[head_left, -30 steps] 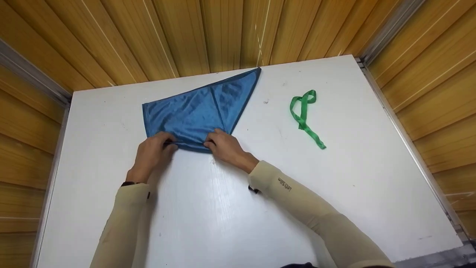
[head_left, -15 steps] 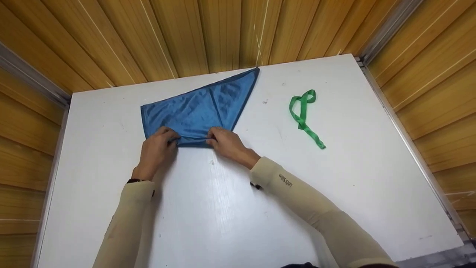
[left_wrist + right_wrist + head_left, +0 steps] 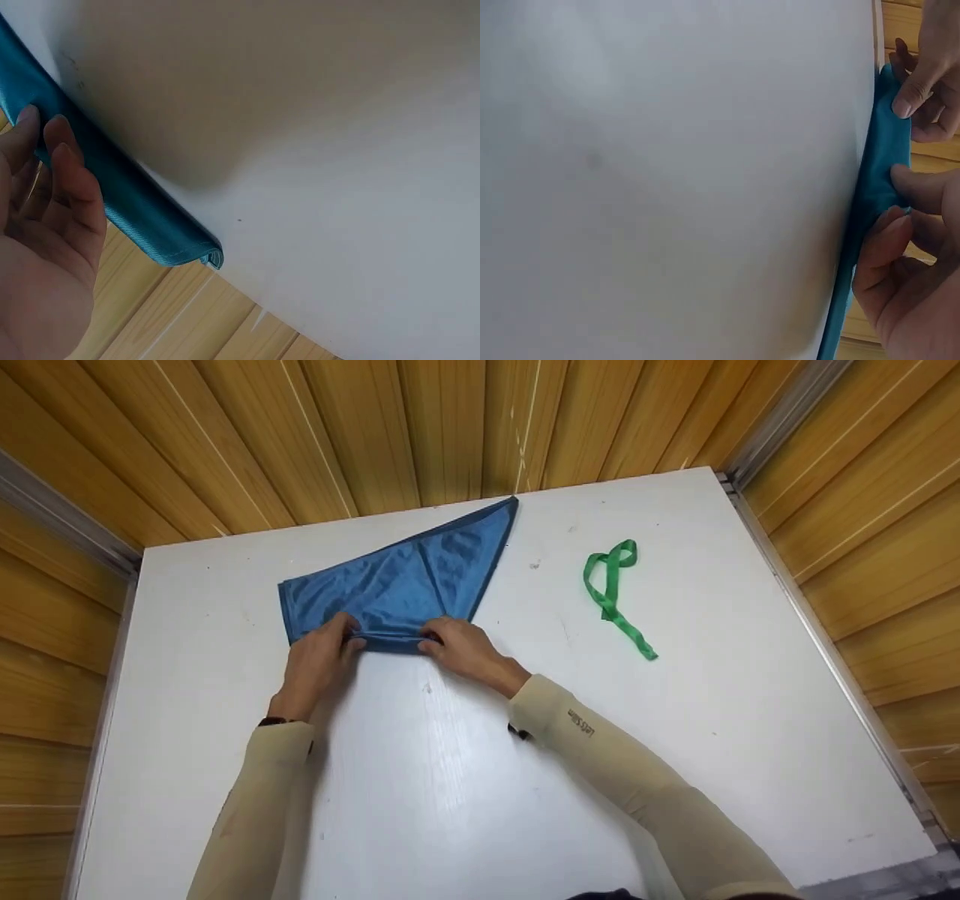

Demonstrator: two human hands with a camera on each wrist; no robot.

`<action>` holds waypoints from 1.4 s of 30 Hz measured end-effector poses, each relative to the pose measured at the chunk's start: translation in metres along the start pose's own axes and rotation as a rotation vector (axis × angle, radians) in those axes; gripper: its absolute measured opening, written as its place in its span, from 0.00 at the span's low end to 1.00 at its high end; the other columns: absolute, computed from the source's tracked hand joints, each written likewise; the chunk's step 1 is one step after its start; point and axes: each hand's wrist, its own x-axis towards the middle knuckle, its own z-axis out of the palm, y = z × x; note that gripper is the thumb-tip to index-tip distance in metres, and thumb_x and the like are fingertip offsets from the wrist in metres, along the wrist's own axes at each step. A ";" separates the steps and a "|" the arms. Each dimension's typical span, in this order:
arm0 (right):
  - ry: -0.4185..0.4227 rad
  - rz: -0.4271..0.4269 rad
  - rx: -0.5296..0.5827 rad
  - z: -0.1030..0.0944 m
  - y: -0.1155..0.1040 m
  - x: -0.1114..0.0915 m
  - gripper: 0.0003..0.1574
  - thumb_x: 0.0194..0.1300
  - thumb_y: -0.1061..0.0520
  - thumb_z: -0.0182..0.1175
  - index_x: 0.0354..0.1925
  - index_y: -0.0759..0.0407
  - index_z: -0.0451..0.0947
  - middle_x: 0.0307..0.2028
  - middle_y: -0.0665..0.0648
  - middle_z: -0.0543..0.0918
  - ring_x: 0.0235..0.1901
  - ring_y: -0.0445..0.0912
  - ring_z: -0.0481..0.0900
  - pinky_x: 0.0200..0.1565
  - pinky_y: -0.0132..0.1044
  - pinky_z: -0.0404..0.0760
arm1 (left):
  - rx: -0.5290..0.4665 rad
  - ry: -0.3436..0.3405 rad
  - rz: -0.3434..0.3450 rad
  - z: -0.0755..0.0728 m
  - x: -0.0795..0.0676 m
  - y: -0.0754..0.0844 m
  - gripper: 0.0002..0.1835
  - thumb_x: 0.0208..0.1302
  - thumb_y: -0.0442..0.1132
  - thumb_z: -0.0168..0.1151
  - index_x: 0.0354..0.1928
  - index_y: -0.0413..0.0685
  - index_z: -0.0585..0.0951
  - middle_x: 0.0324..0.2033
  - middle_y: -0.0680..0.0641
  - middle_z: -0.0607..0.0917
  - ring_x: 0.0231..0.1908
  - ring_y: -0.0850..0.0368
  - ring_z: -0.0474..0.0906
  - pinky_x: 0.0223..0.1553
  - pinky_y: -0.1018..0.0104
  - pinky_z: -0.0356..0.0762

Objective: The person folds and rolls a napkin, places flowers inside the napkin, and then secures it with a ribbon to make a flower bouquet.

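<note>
A shiny blue cloth lies on the white table, folded into a four-sided shape with a point at the far right. Its near edge is turned up into a narrow roll. My left hand pinches this roll near its left part; in the left wrist view the left hand has curled fingers at the teal-looking cloth. My right hand pinches the roll further right. In the right wrist view, thumb and fingers of the right hand grip the cloth, with the left hand beyond.
A green ribbon, looped at its far end, lies to the right of the cloth on the white table. Wood-look panel walls stand along the back and both sides, and the cloth's far tip reaches the back edge.
Both hands have moved slightly away from the body and to the right, turning the near edge of the cloth further over. The cloth has shifted a little left. The green ribbon stays put.
</note>
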 end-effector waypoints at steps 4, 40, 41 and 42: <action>0.038 0.019 0.030 -0.001 0.003 0.000 0.15 0.81 0.55 0.61 0.57 0.63 0.80 0.48 0.60 0.86 0.48 0.52 0.85 0.51 0.46 0.82 | 0.041 0.026 0.013 0.002 0.001 0.001 0.08 0.77 0.36 0.66 0.48 0.38 0.82 0.42 0.38 0.86 0.37 0.41 0.84 0.41 0.44 0.82; -0.023 0.019 -0.008 -0.013 0.015 -0.011 0.18 0.75 0.52 0.68 0.55 0.63 0.85 0.49 0.60 0.85 0.48 0.52 0.83 0.52 0.46 0.81 | 0.075 -0.038 -0.031 -0.002 -0.002 -0.001 0.16 0.72 0.40 0.71 0.56 0.38 0.86 0.51 0.36 0.83 0.45 0.38 0.84 0.47 0.43 0.81; -0.020 0.028 0.013 -0.013 0.016 -0.011 0.17 0.77 0.53 0.66 0.56 0.63 0.84 0.49 0.60 0.86 0.49 0.52 0.84 0.52 0.46 0.81 | 0.071 -0.033 -0.030 -0.002 -0.002 -0.001 0.16 0.74 0.39 0.69 0.57 0.37 0.85 0.51 0.36 0.84 0.44 0.38 0.84 0.47 0.43 0.81; -0.012 0.037 0.034 -0.012 0.016 -0.011 0.16 0.79 0.54 0.63 0.57 0.64 0.83 0.49 0.60 0.87 0.48 0.52 0.85 0.52 0.46 0.81 | 0.072 -0.029 -0.027 -0.002 -0.002 -0.001 0.16 0.75 0.39 0.68 0.57 0.37 0.83 0.50 0.36 0.85 0.43 0.38 0.84 0.46 0.43 0.81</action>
